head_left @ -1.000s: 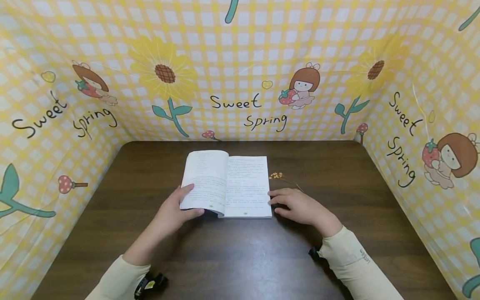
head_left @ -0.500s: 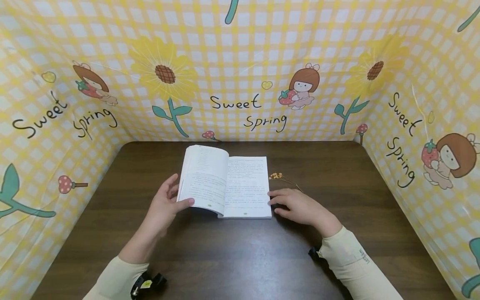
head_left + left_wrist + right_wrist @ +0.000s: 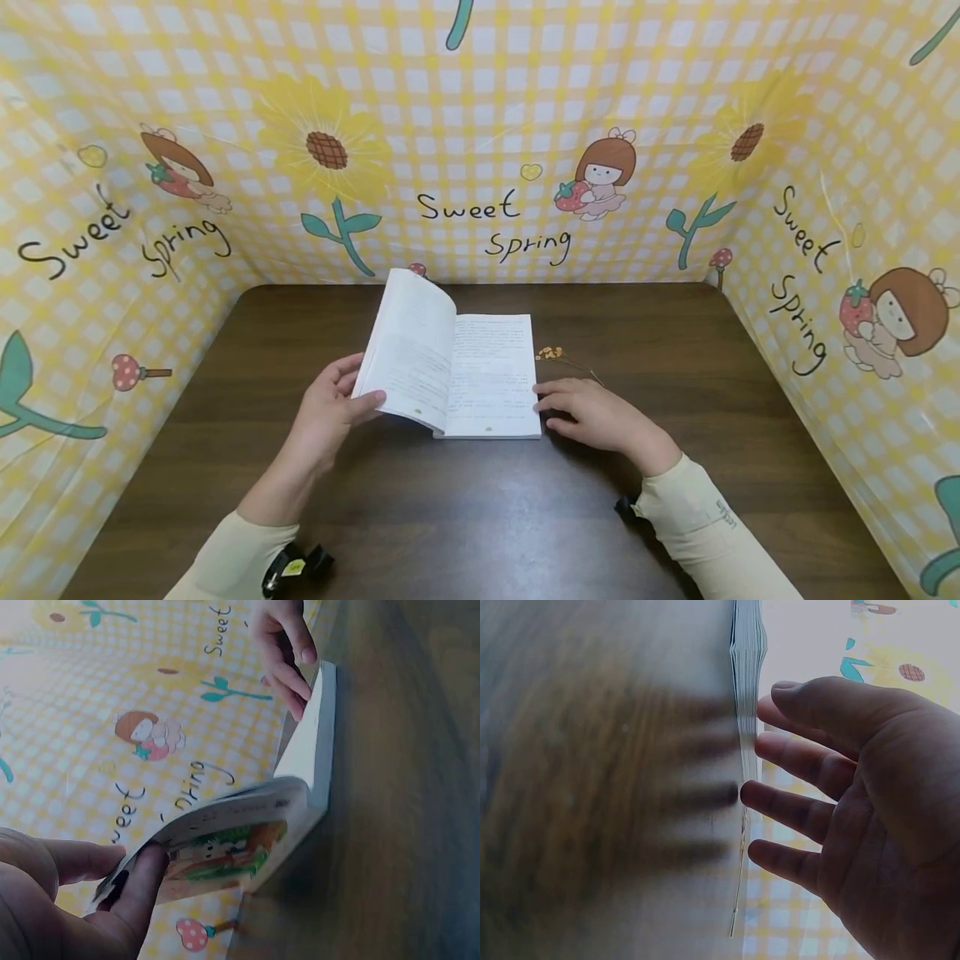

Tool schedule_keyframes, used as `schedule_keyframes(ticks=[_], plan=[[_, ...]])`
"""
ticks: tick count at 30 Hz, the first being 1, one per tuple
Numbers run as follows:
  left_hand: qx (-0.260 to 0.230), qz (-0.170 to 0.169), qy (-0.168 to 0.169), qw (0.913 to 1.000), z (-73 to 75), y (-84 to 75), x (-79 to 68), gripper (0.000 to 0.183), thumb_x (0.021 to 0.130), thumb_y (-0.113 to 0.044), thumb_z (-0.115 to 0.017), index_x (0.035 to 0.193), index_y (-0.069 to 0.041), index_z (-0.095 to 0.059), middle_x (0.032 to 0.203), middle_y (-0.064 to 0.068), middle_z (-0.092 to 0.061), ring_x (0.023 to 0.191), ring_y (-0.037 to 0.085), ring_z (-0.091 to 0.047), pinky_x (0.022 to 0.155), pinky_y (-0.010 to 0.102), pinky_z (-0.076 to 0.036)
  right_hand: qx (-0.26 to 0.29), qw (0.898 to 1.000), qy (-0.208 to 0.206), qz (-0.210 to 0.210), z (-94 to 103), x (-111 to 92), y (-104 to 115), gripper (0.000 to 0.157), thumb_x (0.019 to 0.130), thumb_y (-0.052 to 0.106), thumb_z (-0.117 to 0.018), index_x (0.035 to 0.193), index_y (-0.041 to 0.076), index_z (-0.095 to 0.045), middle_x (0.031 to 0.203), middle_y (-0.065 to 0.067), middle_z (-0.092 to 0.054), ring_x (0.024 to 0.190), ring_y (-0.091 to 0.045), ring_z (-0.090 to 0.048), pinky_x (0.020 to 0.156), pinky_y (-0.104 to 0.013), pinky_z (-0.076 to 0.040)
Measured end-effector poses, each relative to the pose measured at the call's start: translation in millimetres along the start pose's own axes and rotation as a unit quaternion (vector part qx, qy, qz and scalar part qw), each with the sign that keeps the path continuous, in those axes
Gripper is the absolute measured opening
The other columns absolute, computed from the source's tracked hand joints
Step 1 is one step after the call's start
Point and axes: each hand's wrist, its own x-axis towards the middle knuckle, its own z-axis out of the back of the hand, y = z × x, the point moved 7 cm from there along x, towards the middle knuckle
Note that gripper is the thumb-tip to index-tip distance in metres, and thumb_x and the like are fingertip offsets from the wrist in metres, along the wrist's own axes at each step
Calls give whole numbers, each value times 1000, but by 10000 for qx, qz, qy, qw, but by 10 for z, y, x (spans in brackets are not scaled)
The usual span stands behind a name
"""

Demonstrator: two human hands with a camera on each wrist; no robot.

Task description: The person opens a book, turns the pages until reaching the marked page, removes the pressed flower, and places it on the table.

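Observation:
An open book [image 3: 491, 375] lies on the dark wooden table [image 3: 480, 517], its right part flat and its left part raised and curving up. My left hand [image 3: 330, 408] pinches the outer edge of that raised left part, thumb on the page side and fingers behind. In the left wrist view, a colourful picture shows on the underside of the lifted cover [image 3: 225, 855]. My right hand [image 3: 600, 412] rests beside the book's right edge, fingers extended; in the right wrist view its fingertips [image 3: 769, 746] are at the edge of the page block.
A small dried sprig with yellow flowers [image 3: 551, 353] lies to the right of the book, its stem partly behind the right hand. A yellow checked cloth [image 3: 480, 100] with printed flowers and figures walls the table at the back and both sides.
My left hand has shifted left from over the lower left page to the outer edge. The left part of the book has risen from nearly flat to tilted. The right hand stays put.

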Motion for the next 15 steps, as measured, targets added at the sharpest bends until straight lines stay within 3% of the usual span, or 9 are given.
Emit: schedule_keyframes(ticks=[8,15], plan=[[346,-404,248,9983,-258,-195,47,52,95,1,-68,144,-2,-52,134,23,-63,102,17,-70,84,29,-60,-41,10000,-19,22,7,8,2,29,99,23,-68,127,16,-73,148,-5,-58,137,-28,-54,112,-52,-43],[729,-414,197,9963,-341,-238,84,46,93,-5,-73,138,-7,-61,121,18,-61,97,23,-65,80,33,-61,-56,9998,-178,93,89,-24,-11,28,99,21,-69,126,16,-73,146,-5,-60,135,-27,-56,111,-56,-42]])
